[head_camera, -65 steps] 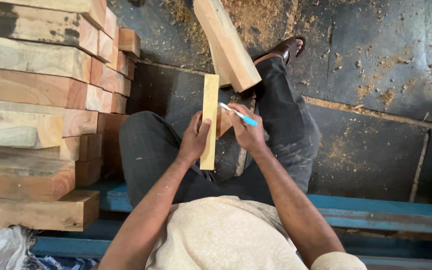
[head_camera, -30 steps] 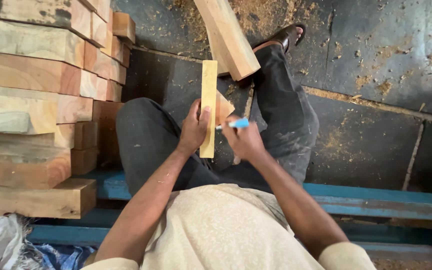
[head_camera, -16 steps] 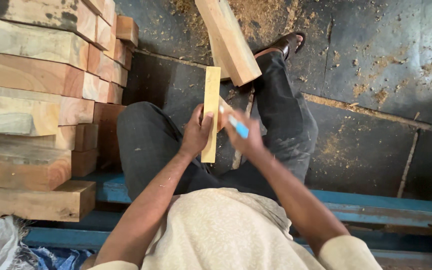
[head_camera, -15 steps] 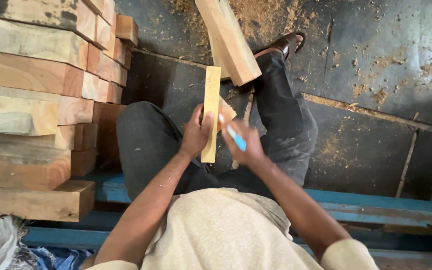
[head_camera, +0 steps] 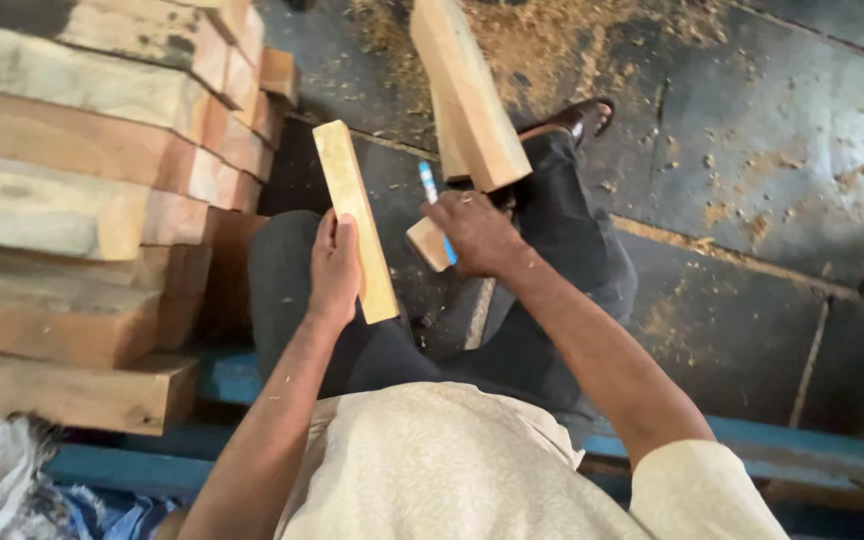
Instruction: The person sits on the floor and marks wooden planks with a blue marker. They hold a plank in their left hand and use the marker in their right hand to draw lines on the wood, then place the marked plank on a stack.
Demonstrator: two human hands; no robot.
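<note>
Dark stone floor (head_camera: 772,130), sawdust strewn. Left hand (head_camera: 335,265) gripping pale wooden strip (head_camera: 354,218), tilted, over left thigh. Right hand (head_camera: 475,232) closed on blue-white pen (head_camera: 435,205) plus small wood block (head_camera: 427,243). Stacked timber (head_camera: 72,200) beyond left hand; thick plank (head_camera: 470,90) just above right.

Single head-worn view, looking steeply down from above the seated person's chest onto lap and floor. Close range: left hand (head_camera: 335,268) and right hand (head_camera: 474,232) sit mid-frame, forearms running in from the bottom edge. Stacked timber (head_camera: 82,200) fills the left side, sawdust-strewn stone floor (head_camera: 772,170) the right.
</note>
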